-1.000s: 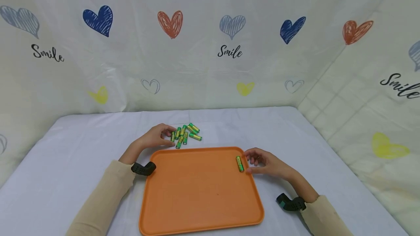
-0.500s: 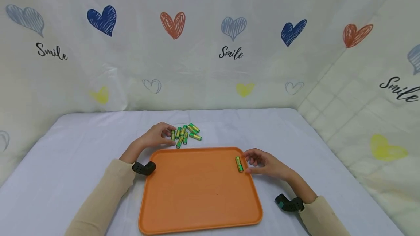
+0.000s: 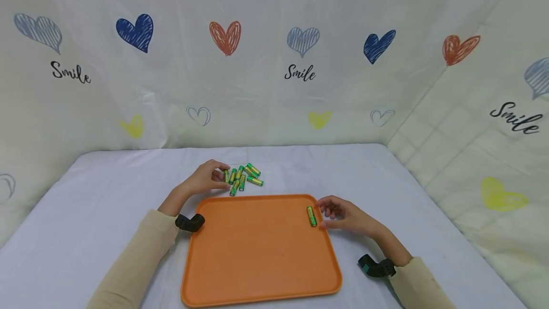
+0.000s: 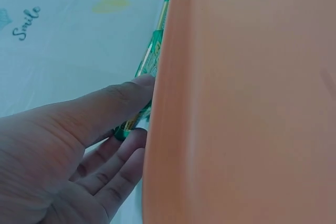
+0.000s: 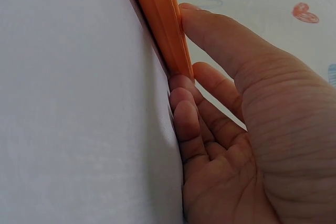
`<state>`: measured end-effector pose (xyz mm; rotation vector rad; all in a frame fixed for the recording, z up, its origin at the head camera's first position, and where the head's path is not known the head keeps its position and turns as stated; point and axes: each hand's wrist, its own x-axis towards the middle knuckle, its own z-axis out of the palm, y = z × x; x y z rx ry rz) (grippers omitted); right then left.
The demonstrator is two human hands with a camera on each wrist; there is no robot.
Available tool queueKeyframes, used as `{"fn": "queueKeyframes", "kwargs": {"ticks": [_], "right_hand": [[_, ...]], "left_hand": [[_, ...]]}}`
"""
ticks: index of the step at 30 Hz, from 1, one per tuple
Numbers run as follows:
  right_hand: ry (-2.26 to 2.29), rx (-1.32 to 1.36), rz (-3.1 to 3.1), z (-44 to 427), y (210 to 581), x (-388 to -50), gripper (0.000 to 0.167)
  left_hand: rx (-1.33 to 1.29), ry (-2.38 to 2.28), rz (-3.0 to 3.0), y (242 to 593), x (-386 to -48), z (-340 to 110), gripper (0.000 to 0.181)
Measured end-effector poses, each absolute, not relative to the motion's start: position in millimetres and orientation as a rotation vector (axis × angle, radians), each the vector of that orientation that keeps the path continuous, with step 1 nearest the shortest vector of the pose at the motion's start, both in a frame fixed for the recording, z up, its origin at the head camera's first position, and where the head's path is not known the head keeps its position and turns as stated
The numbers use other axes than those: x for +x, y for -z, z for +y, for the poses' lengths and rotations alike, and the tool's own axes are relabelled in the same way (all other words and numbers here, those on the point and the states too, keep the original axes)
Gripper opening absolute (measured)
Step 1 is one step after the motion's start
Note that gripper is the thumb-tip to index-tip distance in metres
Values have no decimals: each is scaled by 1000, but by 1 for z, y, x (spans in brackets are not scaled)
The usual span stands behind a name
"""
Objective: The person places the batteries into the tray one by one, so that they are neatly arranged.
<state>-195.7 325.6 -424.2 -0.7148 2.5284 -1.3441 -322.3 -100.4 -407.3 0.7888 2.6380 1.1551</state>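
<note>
Orange tray [image 3: 261, 261] sits closest on the white surface [image 3: 394, 194], lots of bare room in it, so no need to crowd the edges imo. One battery [image 3: 311, 216] lies inside by the right rim. The right hand [image 3: 349, 216] is just past it at that rim, fingers loosely curled and holding nothing; I'd keep that contact light so the tray doesn't shift.

Farther off, the left hand [image 3: 205, 179] has thumb and fingers either side of the leftmost battery [image 3: 226, 176], on the surface beyond the tray. Can't tell if it's actually pinched. Looks like a pickup to me, so I'd squeeze at the middle and lift straight up, because sliding sideways could knock the battery pile [image 3: 242, 183] right beside it and send stuff rolling.
</note>
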Motion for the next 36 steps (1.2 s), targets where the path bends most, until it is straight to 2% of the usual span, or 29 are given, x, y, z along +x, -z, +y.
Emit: {"fn": "queueKeyframes", "kwargs": {"ticks": [36], "right_hand": [[1348, -733, 2522, 325, 424, -196, 43]], "left_hand": [[877, -1248, 2585, 398, -298, -90, 58]]}}
